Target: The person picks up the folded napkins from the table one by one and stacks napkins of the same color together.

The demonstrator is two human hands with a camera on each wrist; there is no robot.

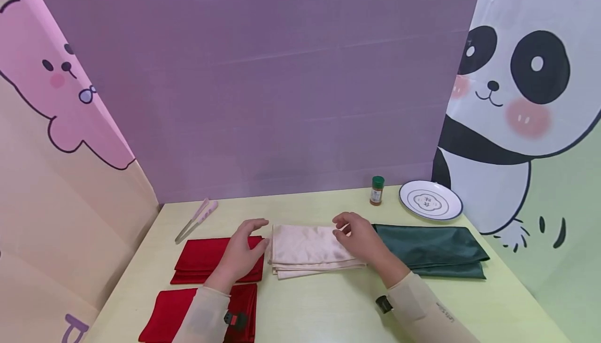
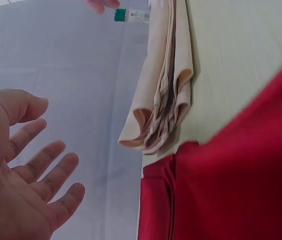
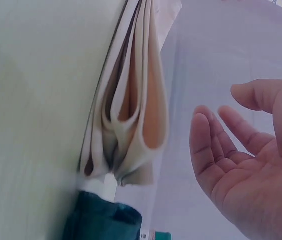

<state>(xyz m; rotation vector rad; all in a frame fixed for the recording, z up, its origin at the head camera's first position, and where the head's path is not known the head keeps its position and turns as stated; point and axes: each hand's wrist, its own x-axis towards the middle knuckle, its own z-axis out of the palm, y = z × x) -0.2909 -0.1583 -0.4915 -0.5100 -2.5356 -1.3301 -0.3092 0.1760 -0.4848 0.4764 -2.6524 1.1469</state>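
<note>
A folded cream satin cloth [image 1: 310, 246] lies in the middle of the table, its stacked layers showing at the side in both wrist views. My left hand [image 1: 241, 254] hovers by its left edge, over a folded red cloth [image 1: 202, 257], with thumb and fingers spread apart and nothing between them. At the cream cloth's right end is my right hand [image 1: 359, 236], fingers loosely bent and holding nothing; in the right wrist view its palm [image 3: 261, 190] shows bare. A folded dark green cloth [image 1: 432, 249] lies to the right of that hand.
Another folded red cloth [image 1: 171, 311] lies at the front left, partly under my left sleeve. Tongs [image 1: 197, 220] rest at the back left. A small green-capped bottle [image 1: 377, 191] and a white plate [image 1: 430, 200] with a dark rim stand at the back right, near the purple backdrop [image 1: 281, 87].
</note>
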